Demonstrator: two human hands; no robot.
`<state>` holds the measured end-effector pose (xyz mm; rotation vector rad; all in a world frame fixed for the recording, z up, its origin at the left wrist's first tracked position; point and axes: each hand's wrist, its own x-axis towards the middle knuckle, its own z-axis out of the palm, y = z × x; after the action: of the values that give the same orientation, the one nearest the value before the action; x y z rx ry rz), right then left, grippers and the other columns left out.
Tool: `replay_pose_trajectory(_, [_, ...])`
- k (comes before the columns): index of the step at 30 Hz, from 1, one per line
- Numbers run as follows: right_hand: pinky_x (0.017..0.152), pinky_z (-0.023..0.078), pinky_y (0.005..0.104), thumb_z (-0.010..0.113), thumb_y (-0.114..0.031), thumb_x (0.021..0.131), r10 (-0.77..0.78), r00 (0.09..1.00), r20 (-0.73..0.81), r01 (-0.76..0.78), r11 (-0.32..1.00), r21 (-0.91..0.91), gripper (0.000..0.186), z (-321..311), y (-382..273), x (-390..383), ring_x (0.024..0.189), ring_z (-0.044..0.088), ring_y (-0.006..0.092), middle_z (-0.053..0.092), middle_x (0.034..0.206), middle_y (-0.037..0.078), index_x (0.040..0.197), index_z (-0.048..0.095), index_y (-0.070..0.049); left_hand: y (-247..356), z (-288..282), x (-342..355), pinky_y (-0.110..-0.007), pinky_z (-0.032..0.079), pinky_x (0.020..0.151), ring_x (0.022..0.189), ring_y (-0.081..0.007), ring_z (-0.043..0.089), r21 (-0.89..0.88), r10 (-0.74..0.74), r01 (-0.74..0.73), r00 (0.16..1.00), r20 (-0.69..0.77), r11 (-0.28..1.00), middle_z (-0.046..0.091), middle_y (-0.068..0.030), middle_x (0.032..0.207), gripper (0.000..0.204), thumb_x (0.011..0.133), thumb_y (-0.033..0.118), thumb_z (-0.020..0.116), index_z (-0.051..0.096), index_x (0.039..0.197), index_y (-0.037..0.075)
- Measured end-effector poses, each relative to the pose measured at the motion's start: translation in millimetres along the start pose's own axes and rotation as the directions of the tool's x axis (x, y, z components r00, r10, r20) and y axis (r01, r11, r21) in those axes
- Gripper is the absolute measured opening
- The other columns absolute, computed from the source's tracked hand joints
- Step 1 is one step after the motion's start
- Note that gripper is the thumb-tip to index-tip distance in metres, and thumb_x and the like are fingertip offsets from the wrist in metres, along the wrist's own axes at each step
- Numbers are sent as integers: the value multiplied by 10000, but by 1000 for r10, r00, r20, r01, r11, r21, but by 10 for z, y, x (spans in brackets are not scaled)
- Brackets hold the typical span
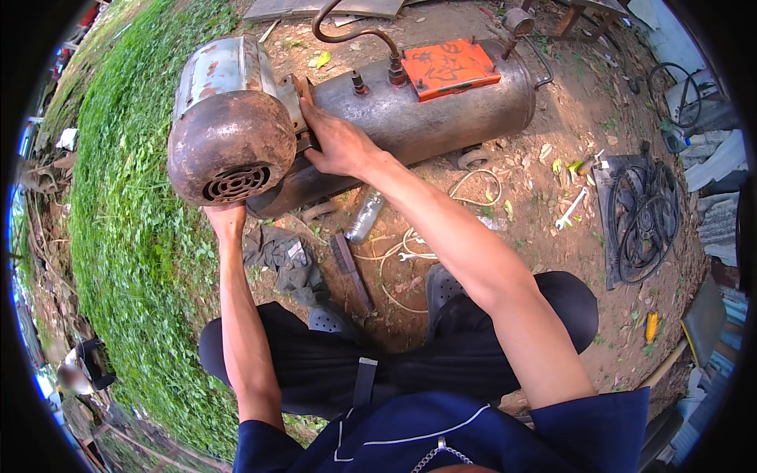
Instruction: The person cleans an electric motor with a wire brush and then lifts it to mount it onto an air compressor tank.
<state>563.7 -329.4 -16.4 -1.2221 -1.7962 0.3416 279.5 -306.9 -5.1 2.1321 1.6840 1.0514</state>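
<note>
A worn electric motor [233, 130], with a rusty rounded cover and slotted vent, sits at the left end of a grey metal tank [473, 118]. My left hand [227, 219] holds the motor from underneath; its fingers are hidden behind the cover. My right hand [341, 142] grips the motor's mounting bracket, thumb on the upper side. Whether the motor rests on the tank or is lifted off it, I cannot tell. On top of the tank are an orange plate [451, 67], a fitting [359, 83] and a bent metal pipe [347, 37].
Between my feet and the tank lie a brush [348, 270], a clear plastic bottle [366, 217], a dark cloth [288, 260] and a thin pale hose [382, 264]. To the right are a wrench [572, 209], coiled black cables [643, 213] and a yellow object [651, 325]. Grass [126, 165] covers the left.
</note>
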Motion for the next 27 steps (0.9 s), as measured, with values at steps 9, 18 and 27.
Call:
replay_pose_trajectory(9, [969,459,371,481,-264,929,377,925,-48,-311,824,473,470,-54,49,395,1116,616,349,636,1187,236,1312,522,6,-173,220,-250,-367,481,852,929,-243,623,-237,-110,78,986,-126,968,685,-144,979,225,890,155,618,641,1030,-20])
replay_pose_trajectory(18, [886,466,274,399,-284,1019,585,808,-73,-362,590,722,426,469,655,1034,968,638,148,709,999,123,1212,571,54,-574,462,-344,-387,481,865,914,-238,593,-111,-166,156,983,-84,981,650,-90,975,189,922,169,589,622,1026,14])
replay_pose_trajectory(27, [709,485,288,375,-346,1033,661,750,19,-485,530,696,460,335,393,1206,759,649,163,705,822,115,1072,643,25,-439,374,-457,-379,477,864,908,-233,590,-32,-263,262,964,-47,965,651,-98,971,219,919,190,604,624,1018,-4])
